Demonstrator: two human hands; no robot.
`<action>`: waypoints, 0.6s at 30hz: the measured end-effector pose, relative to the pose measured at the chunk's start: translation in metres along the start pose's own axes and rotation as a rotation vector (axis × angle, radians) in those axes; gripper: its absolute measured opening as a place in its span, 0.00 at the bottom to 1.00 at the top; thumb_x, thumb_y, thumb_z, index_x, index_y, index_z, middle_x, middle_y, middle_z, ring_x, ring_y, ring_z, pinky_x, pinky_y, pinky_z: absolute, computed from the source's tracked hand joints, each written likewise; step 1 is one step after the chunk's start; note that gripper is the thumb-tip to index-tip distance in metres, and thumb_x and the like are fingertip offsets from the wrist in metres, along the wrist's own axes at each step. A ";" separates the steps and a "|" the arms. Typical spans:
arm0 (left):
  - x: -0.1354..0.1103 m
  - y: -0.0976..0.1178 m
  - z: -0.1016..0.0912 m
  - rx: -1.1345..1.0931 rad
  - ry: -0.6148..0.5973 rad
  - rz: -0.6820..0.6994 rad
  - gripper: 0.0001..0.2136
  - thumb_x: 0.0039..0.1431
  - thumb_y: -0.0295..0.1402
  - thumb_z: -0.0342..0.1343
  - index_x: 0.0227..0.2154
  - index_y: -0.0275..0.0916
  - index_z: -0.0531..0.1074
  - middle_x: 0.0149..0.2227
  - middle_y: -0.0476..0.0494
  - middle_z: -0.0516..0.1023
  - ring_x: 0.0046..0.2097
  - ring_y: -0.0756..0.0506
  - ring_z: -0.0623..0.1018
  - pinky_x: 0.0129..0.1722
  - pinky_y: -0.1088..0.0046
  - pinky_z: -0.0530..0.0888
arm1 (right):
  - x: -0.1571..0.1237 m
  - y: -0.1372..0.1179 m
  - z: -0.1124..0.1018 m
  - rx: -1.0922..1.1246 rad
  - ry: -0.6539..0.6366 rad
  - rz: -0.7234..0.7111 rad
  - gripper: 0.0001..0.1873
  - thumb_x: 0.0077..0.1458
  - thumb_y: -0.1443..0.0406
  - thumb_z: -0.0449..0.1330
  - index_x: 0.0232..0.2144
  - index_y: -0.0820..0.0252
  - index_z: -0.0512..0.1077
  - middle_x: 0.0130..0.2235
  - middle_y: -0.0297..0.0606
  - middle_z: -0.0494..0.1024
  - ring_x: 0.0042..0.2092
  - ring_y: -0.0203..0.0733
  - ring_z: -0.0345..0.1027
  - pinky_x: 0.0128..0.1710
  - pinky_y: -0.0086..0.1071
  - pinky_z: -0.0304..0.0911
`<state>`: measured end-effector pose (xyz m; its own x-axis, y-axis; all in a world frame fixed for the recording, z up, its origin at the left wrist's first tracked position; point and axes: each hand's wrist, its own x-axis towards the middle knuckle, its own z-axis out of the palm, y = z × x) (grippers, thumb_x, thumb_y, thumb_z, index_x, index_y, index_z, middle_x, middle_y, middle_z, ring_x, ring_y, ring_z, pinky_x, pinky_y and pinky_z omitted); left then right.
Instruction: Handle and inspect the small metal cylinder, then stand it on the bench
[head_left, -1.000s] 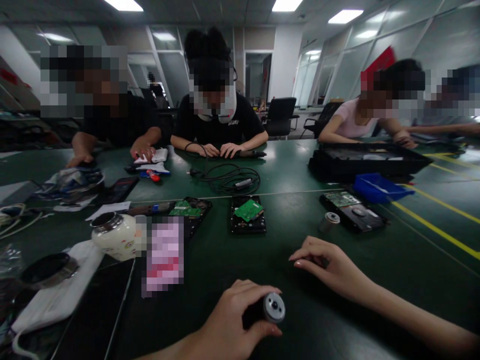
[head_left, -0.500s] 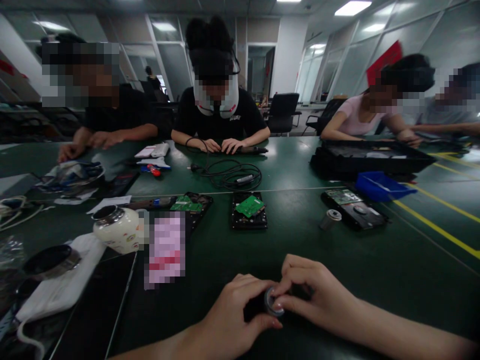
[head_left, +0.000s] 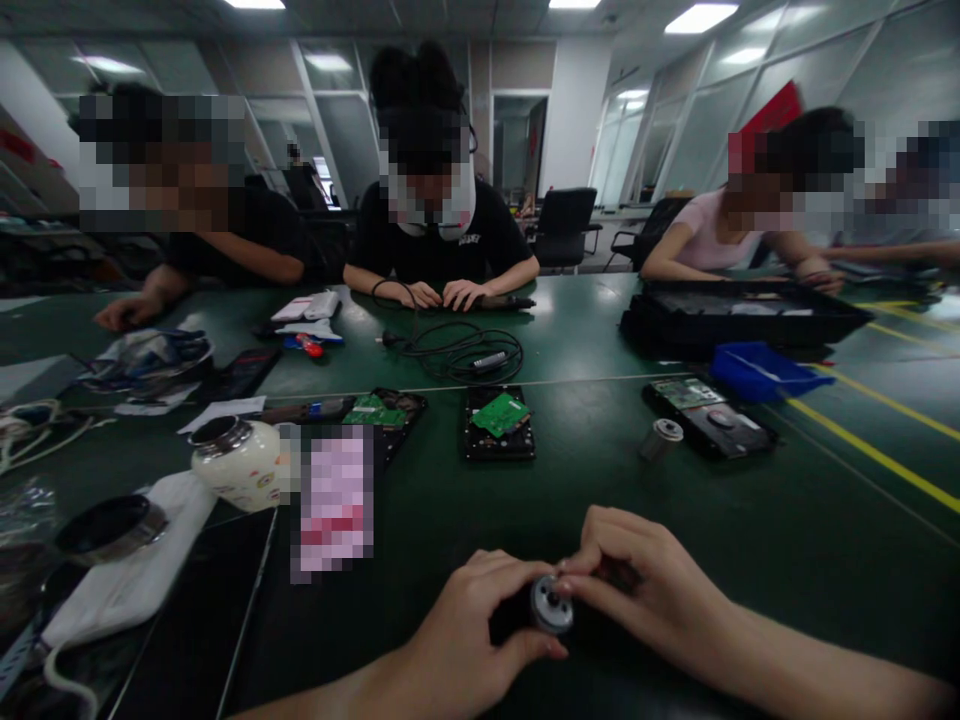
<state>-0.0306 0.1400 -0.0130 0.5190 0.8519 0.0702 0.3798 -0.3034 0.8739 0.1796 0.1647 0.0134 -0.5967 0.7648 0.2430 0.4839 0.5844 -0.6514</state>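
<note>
Low in the centre, a small cylindrical motor (head_left: pixel 552 604) shows its round grey metal end face, with small holes and a dark centre. My left hand (head_left: pixel 480 625) grips it from the left between thumb and fingers. My right hand (head_left: pixel 645 580) is closed in a pinch at the upper right rim of that face; whatever the fingertips hold is too small to make out. Farther off to the right, another metal cylinder (head_left: pixel 663 437) of similar look stands on the green table (head_left: pixel 592 420).
Hard drives with green boards lie ahead: one (head_left: pixel 500 422) in the middle, another (head_left: pixel 382 415) to its left, a third (head_left: pixel 712 418) at right near a blue tray (head_left: pixel 769 372). At left are a cream jar (head_left: pixel 247 465), a dark tablet-like slab (head_left: pixel 195 610) and a white power bank-like block (head_left: pixel 135 570). Several people sit opposite.
My right fingertips have drawn off the motor's face to its upper rim, so the face now shows. At the far left, a person's arm has lifted toward the head.
</note>
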 end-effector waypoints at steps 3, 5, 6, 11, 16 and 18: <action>-0.001 -0.001 0.000 -0.008 0.007 -0.006 0.21 0.50 0.32 0.67 0.49 0.45 0.73 0.42 0.47 0.79 0.44 0.43 0.75 0.46 0.67 0.69 | 0.002 0.012 -0.021 -0.073 0.009 0.019 0.09 0.60 0.59 0.58 0.34 0.57 0.75 0.27 0.34 0.70 0.28 0.35 0.63 0.28 0.28 0.57; -0.001 -0.002 0.001 -0.017 0.012 -0.011 0.21 0.50 0.32 0.67 0.49 0.46 0.73 0.43 0.48 0.79 0.45 0.43 0.75 0.46 0.67 0.69 | 0.003 0.028 -0.031 -0.117 0.055 0.045 0.08 0.59 0.59 0.59 0.35 0.57 0.75 0.28 0.34 0.70 0.28 0.35 0.62 0.28 0.28 0.57; -0.001 -0.002 0.001 -0.021 0.014 -0.010 0.21 0.50 0.32 0.67 0.48 0.47 0.73 0.43 0.48 0.79 0.45 0.43 0.75 0.47 0.67 0.69 | 0.003 0.038 -0.034 -0.138 0.084 0.062 0.09 0.59 0.60 0.59 0.35 0.57 0.76 0.28 0.35 0.70 0.28 0.36 0.62 0.27 0.28 0.57; 0.000 -0.002 0.000 -0.022 0.008 -0.009 0.21 0.50 0.33 0.67 0.49 0.47 0.73 0.44 0.48 0.79 0.46 0.43 0.75 0.48 0.66 0.69 | 0.001 0.087 -0.033 -0.208 0.074 0.162 0.11 0.57 0.57 0.60 0.34 0.57 0.78 0.26 0.34 0.70 0.26 0.35 0.61 0.27 0.28 0.57; -0.001 -0.002 0.000 -0.022 -0.003 -0.014 0.21 0.50 0.33 0.67 0.49 0.46 0.73 0.44 0.47 0.79 0.45 0.42 0.75 0.48 0.66 0.69 | -0.002 0.100 -0.029 -0.199 0.031 0.189 0.20 0.54 0.54 0.62 0.47 0.55 0.75 0.26 0.32 0.69 0.26 0.34 0.60 0.27 0.28 0.57; -0.001 -0.002 0.000 -0.025 0.000 -0.019 0.22 0.50 0.32 0.67 0.49 0.46 0.73 0.44 0.47 0.79 0.45 0.42 0.75 0.47 0.66 0.69 | -0.002 0.100 -0.029 -0.195 0.023 0.176 0.19 0.55 0.54 0.62 0.47 0.54 0.75 0.27 0.32 0.70 0.27 0.35 0.62 0.28 0.28 0.57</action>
<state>-0.0316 0.1399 -0.0148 0.5116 0.8575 0.0537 0.3702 -0.2764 0.8869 0.2476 0.2298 -0.0317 -0.4787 0.8641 0.1555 0.6946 0.4810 -0.5350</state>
